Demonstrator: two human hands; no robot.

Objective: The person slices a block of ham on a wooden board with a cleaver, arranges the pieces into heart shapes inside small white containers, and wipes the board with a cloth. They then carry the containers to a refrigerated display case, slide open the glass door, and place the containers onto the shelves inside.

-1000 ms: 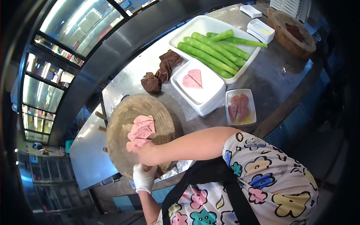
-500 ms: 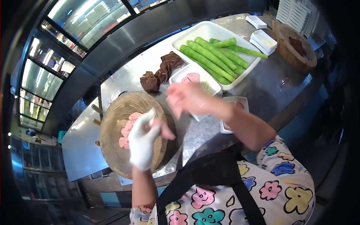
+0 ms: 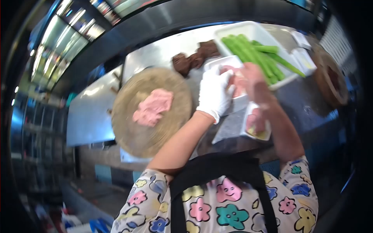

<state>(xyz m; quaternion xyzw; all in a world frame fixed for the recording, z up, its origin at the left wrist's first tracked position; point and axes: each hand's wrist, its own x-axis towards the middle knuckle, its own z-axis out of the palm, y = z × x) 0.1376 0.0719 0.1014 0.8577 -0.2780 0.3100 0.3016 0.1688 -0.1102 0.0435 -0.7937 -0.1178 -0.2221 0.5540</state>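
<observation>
My left hand (image 3: 215, 94), in a white glove, is over a white dish (image 3: 230, 60), its thumb and fingers closed on pink meat slices (image 3: 234, 82). Bare and blurred by motion, my right hand (image 3: 254, 79) meets it from the other side at the same slices; its fingers are too smeared to make out. To the left, more pink meat (image 3: 155, 106) lies in a flat clump on a round wooden chopping block (image 3: 132, 134). Just below the hands stands a smaller white dish (image 3: 267, 132) with pink pieces in it.
Long green stalks (image 3: 256, 58) fill a white tray (image 3: 254, 27) behind my right hand. A crumpled brown cloth (image 3: 194, 58) lies behind the block. At the right are small white dishes (image 3: 305, 60), a second wooden block (image 3: 328, 73) and stacked white trays (image 3: 340, 42).
My gloved left hand has moved from the chopping block to the white dish, beside my right hand. The view has shifted, and the meat on the block is now uncovered.
</observation>
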